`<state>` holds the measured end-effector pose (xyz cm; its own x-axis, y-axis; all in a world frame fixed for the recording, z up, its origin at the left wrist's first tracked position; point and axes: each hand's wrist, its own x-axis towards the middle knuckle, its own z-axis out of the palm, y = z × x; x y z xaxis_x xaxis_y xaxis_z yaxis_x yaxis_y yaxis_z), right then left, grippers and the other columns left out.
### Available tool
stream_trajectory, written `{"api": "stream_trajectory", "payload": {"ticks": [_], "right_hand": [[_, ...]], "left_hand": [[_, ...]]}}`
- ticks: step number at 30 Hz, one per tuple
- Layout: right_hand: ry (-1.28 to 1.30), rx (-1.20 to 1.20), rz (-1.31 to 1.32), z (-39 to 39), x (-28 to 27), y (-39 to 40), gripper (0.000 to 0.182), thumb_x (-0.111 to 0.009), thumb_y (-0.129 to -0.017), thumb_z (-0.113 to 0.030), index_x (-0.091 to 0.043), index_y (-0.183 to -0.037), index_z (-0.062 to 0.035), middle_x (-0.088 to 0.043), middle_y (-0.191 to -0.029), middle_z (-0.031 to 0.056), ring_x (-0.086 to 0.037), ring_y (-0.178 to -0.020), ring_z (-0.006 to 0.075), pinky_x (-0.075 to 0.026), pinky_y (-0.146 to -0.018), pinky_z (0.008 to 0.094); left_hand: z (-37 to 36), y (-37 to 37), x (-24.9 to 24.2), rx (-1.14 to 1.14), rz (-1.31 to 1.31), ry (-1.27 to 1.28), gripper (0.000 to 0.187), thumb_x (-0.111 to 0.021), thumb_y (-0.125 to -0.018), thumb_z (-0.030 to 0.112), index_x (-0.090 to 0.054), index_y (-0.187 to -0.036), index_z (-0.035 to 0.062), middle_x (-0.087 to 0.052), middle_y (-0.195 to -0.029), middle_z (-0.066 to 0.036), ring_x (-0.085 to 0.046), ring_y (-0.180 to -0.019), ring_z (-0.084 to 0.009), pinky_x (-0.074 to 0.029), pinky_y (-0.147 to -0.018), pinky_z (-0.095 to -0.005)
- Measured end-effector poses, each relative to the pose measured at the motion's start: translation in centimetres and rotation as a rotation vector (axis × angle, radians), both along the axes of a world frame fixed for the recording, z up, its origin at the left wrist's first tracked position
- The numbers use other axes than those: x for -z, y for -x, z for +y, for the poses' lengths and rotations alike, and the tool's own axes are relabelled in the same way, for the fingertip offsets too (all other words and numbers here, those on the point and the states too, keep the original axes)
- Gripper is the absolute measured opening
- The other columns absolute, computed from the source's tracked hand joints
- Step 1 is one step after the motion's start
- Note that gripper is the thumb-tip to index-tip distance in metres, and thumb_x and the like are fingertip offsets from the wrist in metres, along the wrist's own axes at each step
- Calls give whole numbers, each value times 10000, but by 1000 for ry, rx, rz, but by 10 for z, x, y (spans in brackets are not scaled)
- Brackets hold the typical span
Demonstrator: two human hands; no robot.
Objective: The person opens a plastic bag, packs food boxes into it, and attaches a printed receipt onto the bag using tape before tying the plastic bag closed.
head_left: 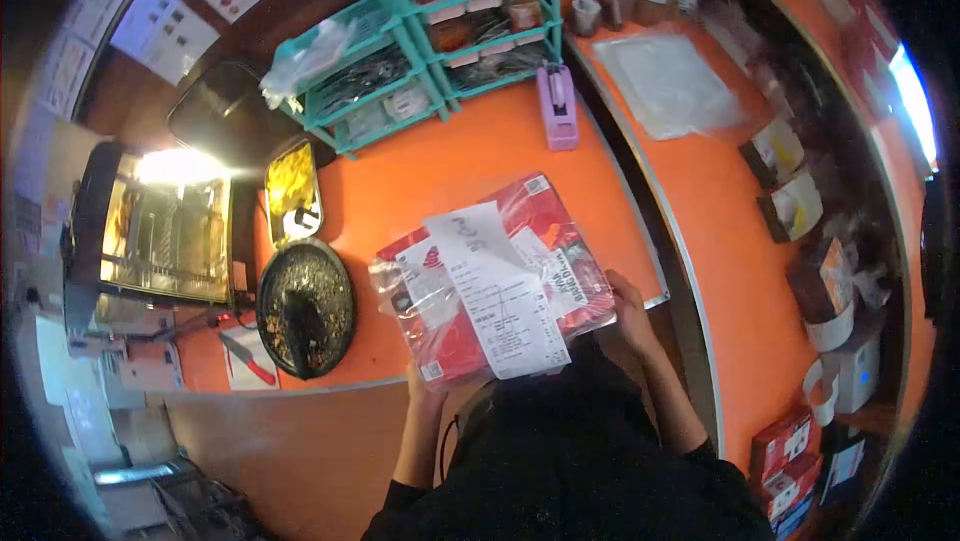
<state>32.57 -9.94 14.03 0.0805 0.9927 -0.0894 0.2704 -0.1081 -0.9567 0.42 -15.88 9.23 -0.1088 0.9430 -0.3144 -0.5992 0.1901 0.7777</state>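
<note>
Both my hands carry a flat red cardboard box [515,216] wrapped in clear plastic, held tilted over the front of the orange counter. A long printed receipt [500,316] lies across its top and hangs past its near edge. My left hand [428,386] grips the box's near left corner, its fingers mostly hidden underneath. At the right end, my right hand [628,306] is closed on the edge, thumb along the side.
On the orange counter [390,186] stand a black round pan [305,306], a metal tray of yellow food [292,181], a red-handled knife [250,359] and a purple tape dispenser [557,106]. A lit glass-front oven [165,231] is left; teal racks [440,96] stand behind. Plastic bags [665,81] lie right.
</note>
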Motion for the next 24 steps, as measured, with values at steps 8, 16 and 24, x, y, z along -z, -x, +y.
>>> {"api": "stream_trajectory", "payload": {"ticks": [8,16,24], "right_hand": [[228,-16,661,26,-58,-3,168,-456,-934,-166,-480,-791,-82,-443,-744,-24,-439,-699,90,-353,-656,241],[427,-31,751,43,-60,-17,163,-513,-910,-174,-434,-802,-82,-432,-629,11,-429,-503,103,-315,-450,264],[310,-449,-48,67,-81,-23,128,-527,-800,-46,-525,-911,18,-585,-766,74,-554,-557,137,-448,-516,255]], "left_hand": [[-19,-20,-44,-28,665,-72,365,-392,-939,153,-470,-1252,-18,-540,-1234,-136,-503,-1149,-211,-408,-969,-353],[-22,-23,-43,-220,1000,-61,233,-642,-814,153,-609,-976,-10,-632,-900,-57,-555,-795,-99,-462,-667,-258],[-39,-20,-50,-235,935,79,188,-642,-739,33,-469,-813,39,-505,-724,-6,-503,-682,-70,-429,-560,-242]]}}
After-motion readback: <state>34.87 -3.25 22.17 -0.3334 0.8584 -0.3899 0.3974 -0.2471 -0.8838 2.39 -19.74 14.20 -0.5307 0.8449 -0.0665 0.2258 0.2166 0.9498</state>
